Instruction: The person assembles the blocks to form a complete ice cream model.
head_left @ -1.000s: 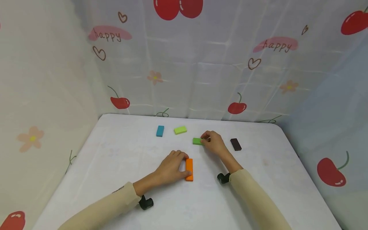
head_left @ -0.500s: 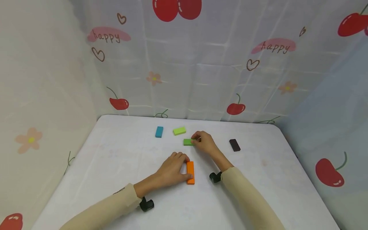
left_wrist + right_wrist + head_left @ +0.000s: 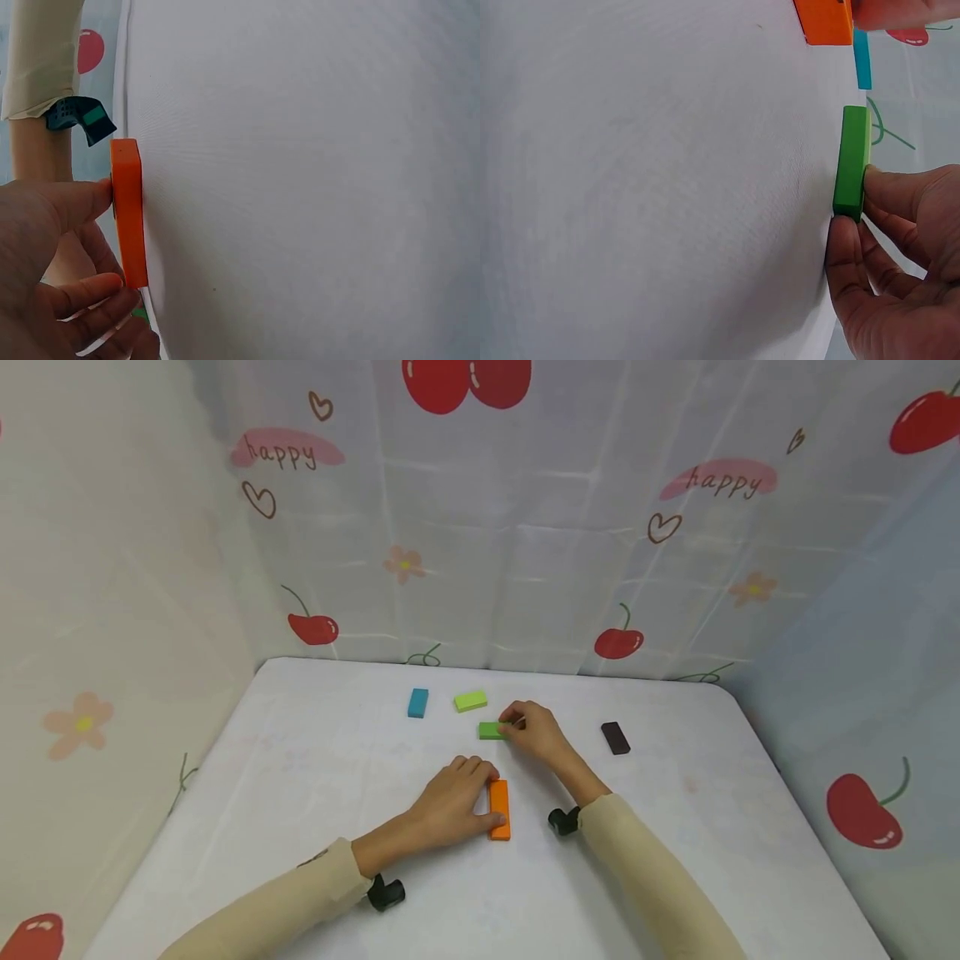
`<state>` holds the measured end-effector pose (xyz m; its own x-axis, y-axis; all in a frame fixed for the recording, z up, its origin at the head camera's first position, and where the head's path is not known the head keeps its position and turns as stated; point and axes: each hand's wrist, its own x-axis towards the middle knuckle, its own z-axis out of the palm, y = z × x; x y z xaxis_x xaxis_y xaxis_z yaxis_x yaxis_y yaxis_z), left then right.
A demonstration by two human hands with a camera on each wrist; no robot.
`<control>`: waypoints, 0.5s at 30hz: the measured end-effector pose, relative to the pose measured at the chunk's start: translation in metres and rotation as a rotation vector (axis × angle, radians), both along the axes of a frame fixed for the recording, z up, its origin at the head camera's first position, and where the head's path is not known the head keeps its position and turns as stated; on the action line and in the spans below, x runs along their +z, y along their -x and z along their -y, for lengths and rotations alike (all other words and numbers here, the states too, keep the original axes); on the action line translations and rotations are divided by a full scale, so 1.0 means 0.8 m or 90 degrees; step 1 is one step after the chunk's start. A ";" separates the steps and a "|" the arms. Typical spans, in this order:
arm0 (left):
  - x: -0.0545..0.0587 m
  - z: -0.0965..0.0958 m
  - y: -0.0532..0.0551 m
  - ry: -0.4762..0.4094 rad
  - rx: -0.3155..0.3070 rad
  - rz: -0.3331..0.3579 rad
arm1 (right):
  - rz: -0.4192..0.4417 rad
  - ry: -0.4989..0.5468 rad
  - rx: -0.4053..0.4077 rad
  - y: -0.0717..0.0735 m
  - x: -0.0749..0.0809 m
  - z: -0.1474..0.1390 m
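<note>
An orange block [image 3: 499,806] lies lengthwise on the white table, pointing away from me. My left hand [image 3: 450,806] holds it, with a fingertip at its far end and the thumb near its close end; in the left wrist view the thumb lies against the face of the orange block [image 3: 130,217]. Farther back, a green block [image 3: 491,731] lies crosswise. My right hand [image 3: 536,732] pinches its right end; the right wrist view shows the thumb on top of the green block [image 3: 852,161] and a finger at its end.
Behind the green block lie a yellow-green block [image 3: 470,701] and a blue block [image 3: 417,702]. A dark brown block [image 3: 616,738] is to the right of my right hand. A printed curtain [image 3: 487,527] hangs around the white table [image 3: 300,760].
My right hand has slid the green block to the left, then stayed put over the last half second. The orange block has shifted slightly right and toward me with my left hand.
</note>
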<state>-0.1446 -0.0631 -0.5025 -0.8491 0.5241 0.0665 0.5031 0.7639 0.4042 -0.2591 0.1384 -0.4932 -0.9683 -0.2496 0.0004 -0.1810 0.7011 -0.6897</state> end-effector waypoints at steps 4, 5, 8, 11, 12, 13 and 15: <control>0.005 0.001 -0.008 0.032 -0.029 -0.053 | 0.003 0.003 0.002 0.002 0.000 0.000; 0.007 0.002 -0.011 0.041 -0.037 -0.064 | 0.003 0.002 0.004 0.002 0.000 0.000; 0.012 0.003 -0.020 0.065 -0.060 -0.080 | 0.000 -0.001 0.005 0.002 0.000 0.000; 0.016 0.003 -0.028 0.091 -0.081 -0.088 | -0.004 0.003 0.004 0.002 -0.001 -0.001; 0.017 0.002 -0.030 0.099 -0.086 -0.089 | -0.004 0.005 0.004 0.001 -0.002 -0.002; 0.017 0.002 -0.032 0.106 -0.090 -0.093 | -0.004 0.007 0.004 0.001 -0.002 -0.002; 0.017 0.002 -0.035 0.120 -0.094 -0.100 | -0.002 0.007 0.004 0.001 -0.004 -0.002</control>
<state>-0.1166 -0.0644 -0.4887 -0.7491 0.6575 0.0814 0.6604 0.7314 0.1701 -0.2598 0.1402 -0.4963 -0.9666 -0.2561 0.0063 -0.1879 0.6922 -0.6968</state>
